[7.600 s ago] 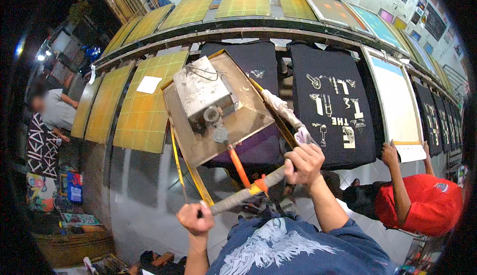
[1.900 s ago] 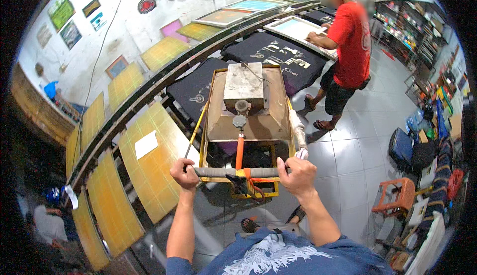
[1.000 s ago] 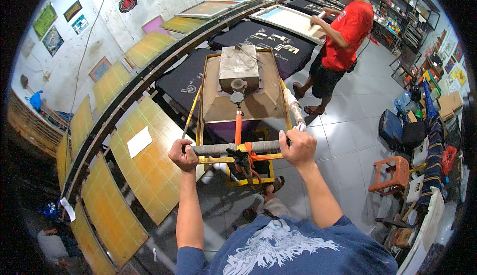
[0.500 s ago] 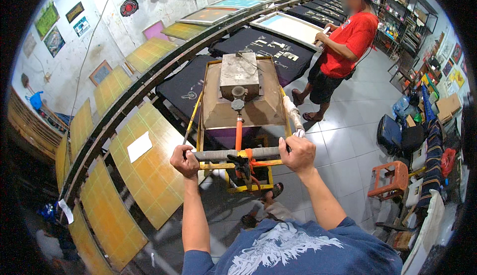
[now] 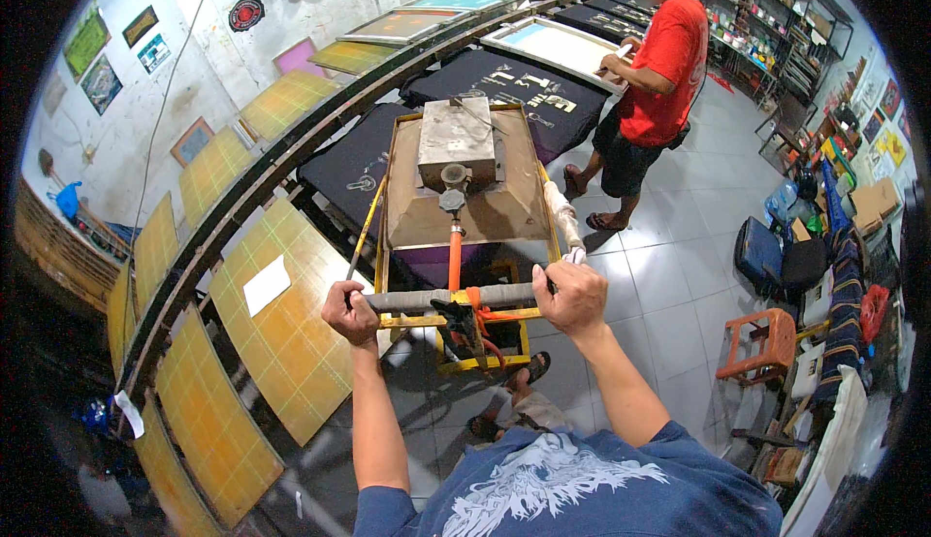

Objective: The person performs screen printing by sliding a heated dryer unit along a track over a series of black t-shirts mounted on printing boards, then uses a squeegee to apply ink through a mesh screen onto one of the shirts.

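My left hand is closed around the left end of a grey-wrapped handlebar, and my right hand grips its right end. The bar belongs to a yellow-framed cart with a wide, sloping metal hood in front of me. A grey metal box sits on top of the hood. An orange rod runs from the hood toward the bar, where orange cord is tied. Beyond the hood, black fabric with light printing lies on the long rack.
A co-worker in a red shirt stands ahead right, holding a white-edged screen frame. Yellowish boards line the rack at left. An orange stool, bags and clutter stand along the right side.
The co-worker has leaned slightly left, over the screen frame. My view has shifted a little; both my hands keep their hold on the handlebar, and the cart looks nearly unmoved.
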Demonstrator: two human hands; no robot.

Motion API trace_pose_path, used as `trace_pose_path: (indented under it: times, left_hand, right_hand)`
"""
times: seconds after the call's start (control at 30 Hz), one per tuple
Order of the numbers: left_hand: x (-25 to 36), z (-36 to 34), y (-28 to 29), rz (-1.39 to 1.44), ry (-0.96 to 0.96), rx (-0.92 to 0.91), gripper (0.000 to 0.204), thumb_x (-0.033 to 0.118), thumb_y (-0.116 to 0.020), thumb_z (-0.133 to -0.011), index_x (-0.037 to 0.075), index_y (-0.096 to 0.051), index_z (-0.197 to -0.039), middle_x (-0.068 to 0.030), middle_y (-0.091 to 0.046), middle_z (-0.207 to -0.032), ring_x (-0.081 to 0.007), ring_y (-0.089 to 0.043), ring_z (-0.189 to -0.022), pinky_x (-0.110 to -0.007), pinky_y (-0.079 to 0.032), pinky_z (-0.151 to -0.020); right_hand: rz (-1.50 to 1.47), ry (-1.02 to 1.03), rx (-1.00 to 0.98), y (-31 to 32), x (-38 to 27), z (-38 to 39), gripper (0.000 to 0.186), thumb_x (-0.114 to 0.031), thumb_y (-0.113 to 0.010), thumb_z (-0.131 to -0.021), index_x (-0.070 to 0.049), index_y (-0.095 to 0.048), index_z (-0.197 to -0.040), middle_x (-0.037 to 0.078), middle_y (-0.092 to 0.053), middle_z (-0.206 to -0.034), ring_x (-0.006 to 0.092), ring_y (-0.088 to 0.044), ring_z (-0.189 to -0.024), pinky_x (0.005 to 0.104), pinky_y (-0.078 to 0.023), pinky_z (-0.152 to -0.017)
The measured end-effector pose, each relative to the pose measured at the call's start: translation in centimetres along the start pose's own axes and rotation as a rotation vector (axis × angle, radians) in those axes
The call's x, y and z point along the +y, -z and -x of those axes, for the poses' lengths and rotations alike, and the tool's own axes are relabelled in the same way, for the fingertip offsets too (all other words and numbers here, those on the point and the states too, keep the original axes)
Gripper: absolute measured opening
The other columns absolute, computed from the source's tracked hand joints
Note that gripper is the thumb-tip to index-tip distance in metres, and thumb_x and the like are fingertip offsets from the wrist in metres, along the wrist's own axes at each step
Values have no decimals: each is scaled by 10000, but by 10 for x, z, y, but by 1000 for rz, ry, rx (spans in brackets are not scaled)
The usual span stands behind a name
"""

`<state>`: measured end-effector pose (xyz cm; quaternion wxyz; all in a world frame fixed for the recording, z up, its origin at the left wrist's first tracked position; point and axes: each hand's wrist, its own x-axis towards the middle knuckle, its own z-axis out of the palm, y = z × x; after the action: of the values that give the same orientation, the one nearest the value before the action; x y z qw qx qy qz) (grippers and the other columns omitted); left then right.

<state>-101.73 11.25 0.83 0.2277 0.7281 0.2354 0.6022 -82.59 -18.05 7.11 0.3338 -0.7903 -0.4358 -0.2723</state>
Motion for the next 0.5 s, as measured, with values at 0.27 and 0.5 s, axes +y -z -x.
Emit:
trace_pose_path:
  times: [0.27,0.5]
  left_hand:
    - [3,-1,-1,22,17,2,169,128,-516,-818,17,-628,-757,-99,-562,-636,-206,-532,-542,-341,-412,-537]
    - [6,-2,1,1,28,-12,167,127,-511,-815,20,-630,-766,-80,-544,-629,-180,-507,-552,-334,-393,-540]
  right_hand:
    - [-9,11,4,0,2,-1,372,-237,-670,-947,-93,-532,-632,98,-558,-604,307,-609,-544,423,-478,-539]
    - [-22,1,-2,0,2,-1,365,-226,-681,-937,-98,-531,-630,95,-554,-602,306,-605,-538,422,-474,-531]
